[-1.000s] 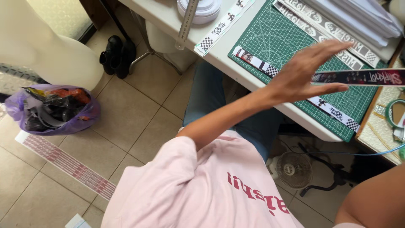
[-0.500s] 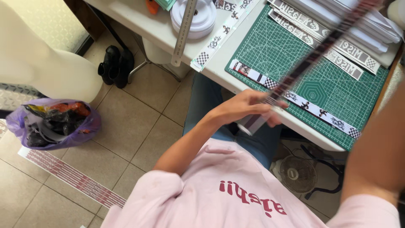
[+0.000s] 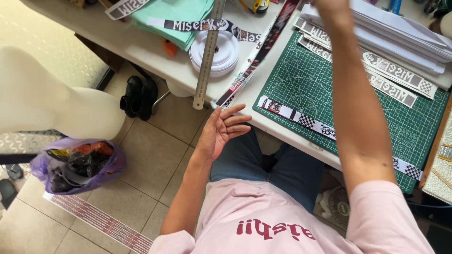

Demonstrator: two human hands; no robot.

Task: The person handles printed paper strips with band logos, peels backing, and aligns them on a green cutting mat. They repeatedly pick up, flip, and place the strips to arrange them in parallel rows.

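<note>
We look down from a head camera at a seated person in a pink shirt and blue jeans, working at a white table [image 3: 141, 49] that fills the top of the view from ten to two o'clock. On it, toward two o'clock, lies a green cutting mat [image 3: 329, 94] ruled with a fine white grid, flat and matte. A long dark printed strip [image 3: 256, 61], thin and limp like ribbon or paper tape, runs slantwise from twelve o'clock down to the table edge near the centre, its lower end hanging just over the rim. The right hand [image 3: 332, 7] is raised at twelve o'clock and cut off by the frame, so we cannot tell whether it grips the strip's upper end. The left hand [image 3: 221, 131], near the centre, is spread wide with the palm up and holds nothing, just below the strip's lower end and apart from it. We judge the work partly done: several cut strips with black-and-white checkered ends [image 3: 301, 117] already lie flat on the mat, while this one is not yet laid down. A slim steel ruler [image 3: 207, 51] lies across a white tape roll [image 3: 219, 51]. At eight o'clock, on beige floor tiles, a crinkled purple plastic bag [image 3: 75, 164] holds scraps.
</note>
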